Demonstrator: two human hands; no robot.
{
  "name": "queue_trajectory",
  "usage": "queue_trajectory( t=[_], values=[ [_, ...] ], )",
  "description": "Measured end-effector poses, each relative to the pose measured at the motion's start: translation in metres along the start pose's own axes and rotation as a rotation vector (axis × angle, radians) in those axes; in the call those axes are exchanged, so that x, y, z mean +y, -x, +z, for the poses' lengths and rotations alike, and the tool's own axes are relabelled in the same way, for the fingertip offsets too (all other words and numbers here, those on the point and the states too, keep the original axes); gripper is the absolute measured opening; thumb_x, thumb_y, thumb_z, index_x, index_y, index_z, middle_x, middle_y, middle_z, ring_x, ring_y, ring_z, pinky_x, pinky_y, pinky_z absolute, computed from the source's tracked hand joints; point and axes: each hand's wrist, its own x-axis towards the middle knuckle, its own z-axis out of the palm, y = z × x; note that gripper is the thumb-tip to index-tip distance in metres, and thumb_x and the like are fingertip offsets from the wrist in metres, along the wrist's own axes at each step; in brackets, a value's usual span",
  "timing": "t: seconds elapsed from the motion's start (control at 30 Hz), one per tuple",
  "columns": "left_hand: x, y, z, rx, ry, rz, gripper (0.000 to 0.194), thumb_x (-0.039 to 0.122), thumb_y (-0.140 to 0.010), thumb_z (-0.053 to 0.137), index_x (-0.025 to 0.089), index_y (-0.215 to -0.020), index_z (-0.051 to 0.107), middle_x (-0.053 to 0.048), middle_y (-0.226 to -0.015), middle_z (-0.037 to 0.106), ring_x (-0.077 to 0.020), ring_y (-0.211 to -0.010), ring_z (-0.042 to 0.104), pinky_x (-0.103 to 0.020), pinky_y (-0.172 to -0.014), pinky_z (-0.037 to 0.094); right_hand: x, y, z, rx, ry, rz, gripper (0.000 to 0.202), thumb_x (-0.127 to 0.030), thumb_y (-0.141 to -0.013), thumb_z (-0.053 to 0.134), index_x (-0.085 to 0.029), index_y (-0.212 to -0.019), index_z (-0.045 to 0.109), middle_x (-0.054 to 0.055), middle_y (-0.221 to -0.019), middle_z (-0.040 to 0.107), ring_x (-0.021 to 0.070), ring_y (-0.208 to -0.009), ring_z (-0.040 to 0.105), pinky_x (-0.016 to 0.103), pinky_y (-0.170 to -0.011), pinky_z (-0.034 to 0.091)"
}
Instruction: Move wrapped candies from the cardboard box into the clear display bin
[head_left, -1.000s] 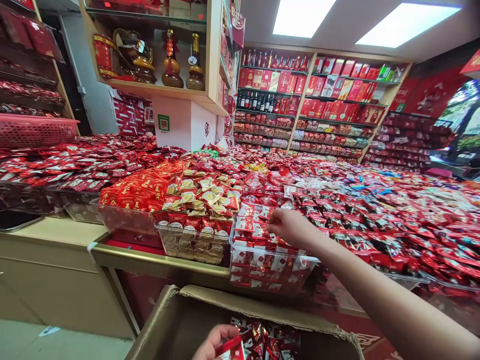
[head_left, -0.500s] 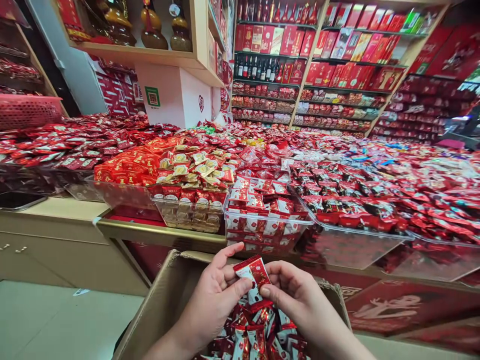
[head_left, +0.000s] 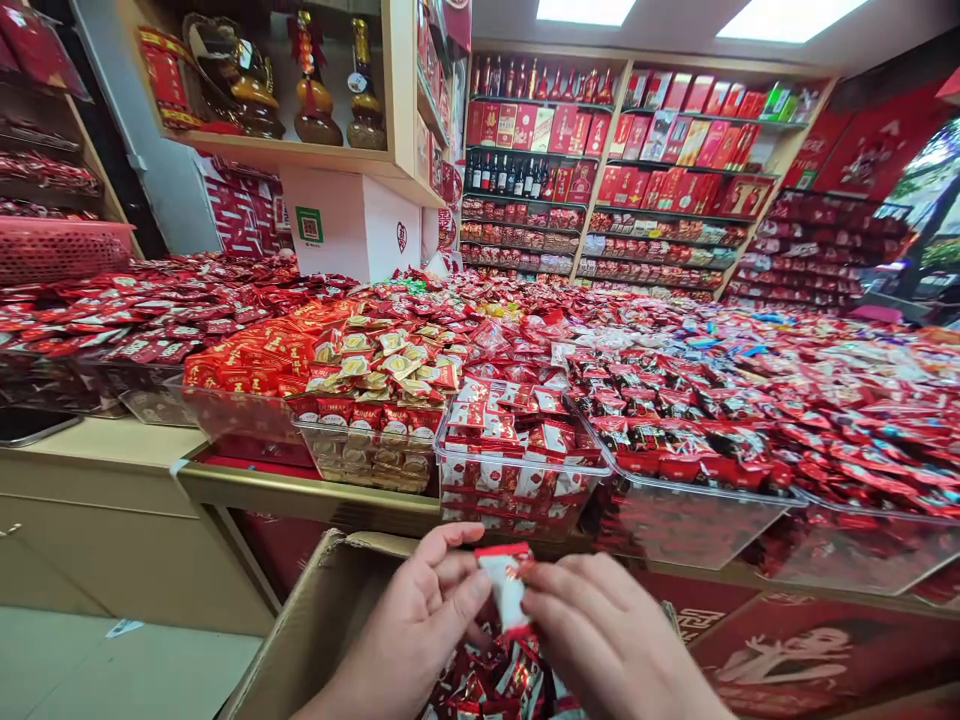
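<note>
Hands low at six o'clock — left hand [head_left: 409, 625] and right hand [head_left: 600, 640] both pinching one red-and-white candy packet [head_left: 506, 590] between fingertips, upright, above an open cardboard box [head_left: 315, 630] of similar packets. At twelve o'clock from the packet, a clear plastic bin [head_left: 517, 480] stocked with matching packets; at eleven o'clock, a bin of gold-wrapped sweets [head_left: 375, 400] — red wrappers spread beyond.

white box [head_left: 337, 225]: green QR-code sticker, red heart mark | candy wrappers [head_left: 517, 440]: print unreadable
</note>
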Motion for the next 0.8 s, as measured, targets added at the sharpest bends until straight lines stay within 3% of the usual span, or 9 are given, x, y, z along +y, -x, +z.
queue_trajectory(
  t=[0.1,0.17,0.23,0.3,0.37,0.47,0.67,0.8],
  values=[
    [0.032,-0.022,-0.015,0.079,-0.618,0.426,0.024,0.029,-0.082,0.045,0.024,-0.104,0.052,-0.005,-0.113,0.057,-0.018,-0.104,0.051,-0.033,-0.089,0.04,0.035,-0.022,-0.022,0.054,0.089,0.129,0.009,-0.013,-0.078,0.048,-0.016,-0.086,0.053,0.007,-0.093,0.063,0.0167,-0.082,0.054,0.03,-0.071,0.041],
    [0.053,-0.047,-0.024,0.036,-0.993,0.658,0.031,0.03,-0.083,0.042,0.021,-0.111,0.051,-0.006,-0.125,0.048,-0.0187,-0.117,0.039,-0.036,-0.1,0.028,0.062,-0.044,-0.028,0.009,0.189,0.248,0.002,-0.017,-0.077,0.051,-0.017,-0.078,0.051,0.006,-0.084,0.063,0.0167,-0.077,0.056,0.029,-0.068,0.041],
    [0.068,-0.076,-0.028,-0.052,-1.256,0.707,0.039,0.034,-0.085,0.035,0.017,-0.119,0.044,-0.009,-0.13,0.042,-0.0201,-0.121,0.034,-0.039,-0.101,0.025,0.087,-0.066,-0.026,-0.154,0.265,0.35,0.006,-0.024,-0.078,0.049,-0.018,-0.077,0.051,0.004,-0.075,0.063,0.0162,-0.068,0.056,0.026,-0.06,0.04],
    [0.076,-0.099,-0.029,-0.136,-1.431,0.689,0.04,0.037,-0.086,0.028,0.015,-0.114,0.048,-0.011,-0.123,0.05,-0.0224,-0.114,0.041,-0.041,-0.096,0.03,0.107,-0.083,-0.016,-0.338,0.292,0.403,0.01,-0.028,-0.078,0.048,-0.019,-0.076,0.051,0.003,-0.071,0.062,0.0151,-0.064,0.056,0.023,-0.055,0.038],
    [0.077,-0.114,-0.027,-0.207,-1.511,0.681,0.042,0.037,-0.087,0.024,0.016,-0.099,0.058,-0.009,-0.104,0.06,-0.0216,-0.098,0.052,-0.038,-0.086,0.037,0.119,-0.095,-0.005,-0.446,0.311,0.386,0.011,-0.029,-0.076,0.049,-0.019,-0.074,0.053,0.002,-0.07,0.062,0.0155,-0.063,0.056,0.023,-0.052,0.036],
    [0.07,-0.121,-0.026,-0.255,-1.522,0.693,0.044,0.038,-0.087,0.023,0.018,-0.082,0.062,-0.004,-0.086,0.064,-0.0183,-0.082,0.056,-0.032,-0.077,0.039,0.127,-0.101,0.008,-0.534,0.322,0.34,0.005,-0.023,-0.069,0.053,-0.019,-0.07,0.056,0.004,-0.07,0.064,0.0181,-0.065,0.057,0.024,-0.05,0.033],
    [0.059,-0.122,-0.031,-0.224,-1.506,0.693,0.048,0.042,-0.087,0.02,0.021,-0.081,0.063,-0.003,-0.082,0.066,-0.0196,-0.084,0.052,-0.034,-0.083,0.033,0.129,-0.102,0.012,-0.723,0.222,0.338,0.005,-0.017,-0.062,0.059,-0.018,-0.065,0.062,0.004,-0.069,0.066,0.0172,-0.065,0.058,0.023,-0.052,0.035],
    [0.059,-0.123,-0.03,-0.215,-1.497,0.681,0.05,0.043,-0.086,0.02,0.02,-0.08,0.063,-0.005,-0.085,0.067,-0.0198,-0.085,0.053,-0.034,-0.085,0.032,0.132,-0.103,0.01,-0.767,0.108,0.365,0.009,-0.019,-0.065,0.058,-0.021,-0.069,0.066,0.001,-0.067,0.067,0.0138,-0.061,0.057,0.022,-0.053,0.038]
  ],
)
